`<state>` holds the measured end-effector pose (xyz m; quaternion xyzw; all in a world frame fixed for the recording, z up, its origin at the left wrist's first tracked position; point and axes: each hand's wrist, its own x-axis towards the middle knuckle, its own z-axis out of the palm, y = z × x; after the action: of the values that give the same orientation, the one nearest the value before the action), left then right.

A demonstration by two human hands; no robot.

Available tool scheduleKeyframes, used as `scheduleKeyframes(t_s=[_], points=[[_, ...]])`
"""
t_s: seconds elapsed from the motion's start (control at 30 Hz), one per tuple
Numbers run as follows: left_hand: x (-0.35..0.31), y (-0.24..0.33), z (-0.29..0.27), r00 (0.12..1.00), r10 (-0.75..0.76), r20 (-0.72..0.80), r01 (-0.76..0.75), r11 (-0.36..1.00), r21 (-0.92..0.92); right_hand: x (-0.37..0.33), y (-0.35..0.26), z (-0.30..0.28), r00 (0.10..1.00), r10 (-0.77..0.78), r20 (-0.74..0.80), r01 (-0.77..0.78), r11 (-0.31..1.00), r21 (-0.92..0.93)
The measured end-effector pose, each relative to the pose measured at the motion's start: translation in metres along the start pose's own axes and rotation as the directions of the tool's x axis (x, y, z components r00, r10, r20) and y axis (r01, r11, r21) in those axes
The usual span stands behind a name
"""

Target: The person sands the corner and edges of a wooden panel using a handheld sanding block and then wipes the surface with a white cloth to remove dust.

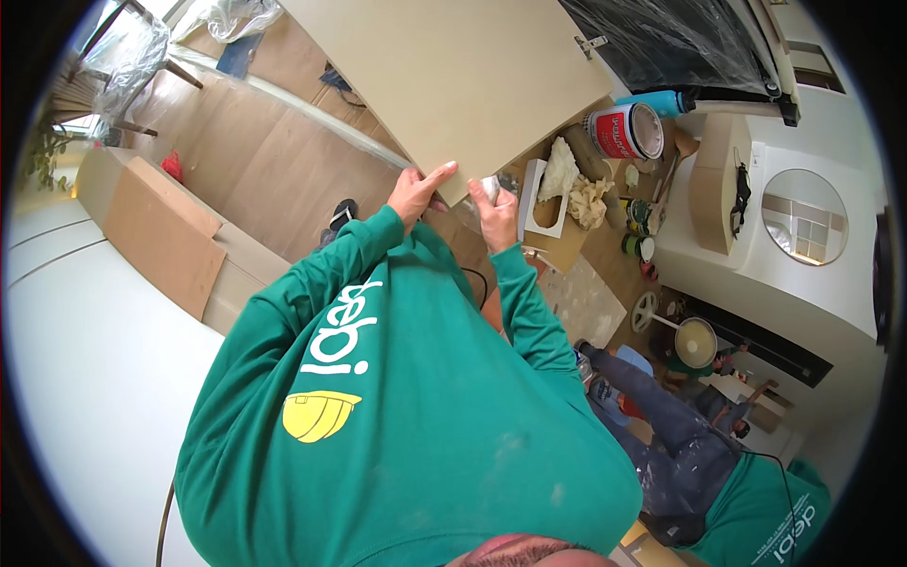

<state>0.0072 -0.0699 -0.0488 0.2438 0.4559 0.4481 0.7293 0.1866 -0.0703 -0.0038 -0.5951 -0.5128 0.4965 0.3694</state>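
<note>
Pinching the beige panel (468,85) at its near corner: our left hand (412,197). Our right hand (499,223) clutches a white wad (490,188) just right.

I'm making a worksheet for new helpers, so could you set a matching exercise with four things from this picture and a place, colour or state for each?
1. Left hand
2. Right hand
3. Large can
4. Mirror

A. red and white on its side
B. gripping a small white wad
C. round, on a white wall
D. holding the beige panel near one corner

Pairs: 1-D; 2-B; 3-A; 4-C
</note>
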Motion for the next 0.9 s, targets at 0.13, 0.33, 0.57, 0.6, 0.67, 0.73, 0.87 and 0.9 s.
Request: scheduleKeyframes(t_s=[0.13, 0.33, 0.57, 0.6, 0.67, 0.73, 0.87, 0.9], points=[[-0.002, 0.009, 0.007, 0.999, 0.034, -0.008, -0.034, 0.999, -0.019, -0.021, 0.008, 0.005, 0.979, -0.141, 0.147, 0.163, 0.975, -0.151], [0.0, 0.008, 0.002, 1.0, -0.016, 0.007, 0.016, 1.0, -0.013, -0.026, -0.005, 0.012, 0.989, -0.057, 0.139, 0.067, 0.995, -0.074], [-0.004, 0.011, 0.011, 1.0, 0.029, -0.005, -0.029, 0.999, -0.044, -0.019, 0.014, 0.009, 0.997, 0.004, 0.082, -0.002, 1.0, -0.02], [-0.002, 0.01, 0.009, 1.0, 0.021, 0.006, -0.02, 0.999, -0.03, -0.025, 0.011, 0.01, 0.992, 0.0, 0.123, 0.003, 1.0, -0.027], [-0.003, 0.005, 0.0, 1.0, -0.005, 0.021, 0.005, 1.0, -0.007, -0.007, 0.004, 0.0, 0.997, -0.017, 0.074, 0.017, 1.0, 0.005], [-0.001, -0.004, -0.001, 0.999, -0.05, -0.004, 0.05, 0.999, 0.021, -0.009, 0.01, 0.002, 1.0, 0.007, 0.002, -0.007, 1.0, 0.019], [-0.005, 0.011, 0.007, 1.0, -0.002, 0.012, 0.002, 0.999, -0.049, -0.018, 0.009, 0.005, 0.991, -0.075, 0.115, 0.09, 0.987, -0.134], [-0.006, 0.01, 0.008, 1.0, -0.003, 0.007, 0.004, 0.999, -0.044, -0.013, 0.01, 0.001, 0.995, -0.033, 0.091, 0.041, 0.996, -0.085]])
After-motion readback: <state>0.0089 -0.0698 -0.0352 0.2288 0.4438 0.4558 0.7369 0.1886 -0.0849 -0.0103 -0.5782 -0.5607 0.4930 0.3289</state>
